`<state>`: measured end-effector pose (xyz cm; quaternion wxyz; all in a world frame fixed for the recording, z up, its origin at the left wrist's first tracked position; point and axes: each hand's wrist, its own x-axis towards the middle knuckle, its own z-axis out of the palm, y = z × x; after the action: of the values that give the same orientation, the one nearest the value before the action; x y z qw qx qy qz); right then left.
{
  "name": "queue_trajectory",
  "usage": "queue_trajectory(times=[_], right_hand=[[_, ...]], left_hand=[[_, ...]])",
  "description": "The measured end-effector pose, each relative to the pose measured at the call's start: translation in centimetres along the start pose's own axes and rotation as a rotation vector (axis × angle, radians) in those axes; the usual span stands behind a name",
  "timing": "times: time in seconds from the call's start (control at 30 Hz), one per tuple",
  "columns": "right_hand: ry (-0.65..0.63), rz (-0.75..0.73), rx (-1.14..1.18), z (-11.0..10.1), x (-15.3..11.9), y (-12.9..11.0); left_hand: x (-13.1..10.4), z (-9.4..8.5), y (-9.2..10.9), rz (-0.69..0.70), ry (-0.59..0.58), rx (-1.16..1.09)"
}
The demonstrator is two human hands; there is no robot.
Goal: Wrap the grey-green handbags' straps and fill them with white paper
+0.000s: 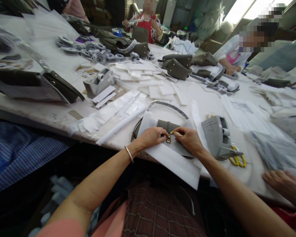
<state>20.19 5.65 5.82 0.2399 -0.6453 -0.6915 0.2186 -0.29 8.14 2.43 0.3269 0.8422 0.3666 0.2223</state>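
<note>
An olive handbag [168,125] lies at the table's edge before me, partly covered with white wrapping sheet, its wrapped handle [171,104] arching behind it. My left hand [153,136] rests on the bag, with curled fingers at a small gold metal clasp [168,140]. Just right of it, my right hand [188,140] pinches a small yellowish piece [172,132] close above the clasp. What that piece is, I cannot tell. A long white foam sheet [177,164] sticks out from under the bag over the table edge.
Right of the bag stand a grey tape dispenser [215,136] and yellow-handled scissors [237,159]. Another tape dispenser [100,82] is at left, near white foam pads [140,72]. Olive bags [176,65] lie farther back. Co-workers surround the table; one person's hand [283,184] is at right.
</note>
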Motion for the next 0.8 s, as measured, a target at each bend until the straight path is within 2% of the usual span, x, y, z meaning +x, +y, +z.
queue_trajectory(times=[0.07, 0.17, 0.33, 0.5, 0.63, 0.7, 0.8], right_hand=[[0.009, 0.035, 0.136, -1.1, -0.6, -0.4], [-0.002, 0.098, 0.279, -3.9, -2.6, -0.9], [-0.188, 0.163, 0.239, -8.7, -7.3, 0.5], [-0.353, 0.316, 0.135, -10.4, -12.2, 5.0], [-0.353, 0.365, 0.116, -10.7, -16.8, 10.0], [-0.361, 0.384, 0.032, -10.9, -18.6, 12.5], [-0.459, 0.426, -0.182, -11.1, -20.1, 15.1]], left_hand=[[0.0, -0.2, 0.2, -0.023, 0.000, -0.031], [-0.1, -0.3, 0.5, -0.049, -0.008, -0.063], [-0.1, -0.4, 0.4, -0.014, -0.023, -0.080], [0.0, -0.2, 0.2, -0.025, -0.016, -0.103], [0.2, -0.1, 0.3, -0.040, -0.010, -0.102], [0.2, -0.2, 0.5, -0.051, -0.014, -0.099], [0.2, -0.4, 0.8, -0.064, -0.021, -0.101]])
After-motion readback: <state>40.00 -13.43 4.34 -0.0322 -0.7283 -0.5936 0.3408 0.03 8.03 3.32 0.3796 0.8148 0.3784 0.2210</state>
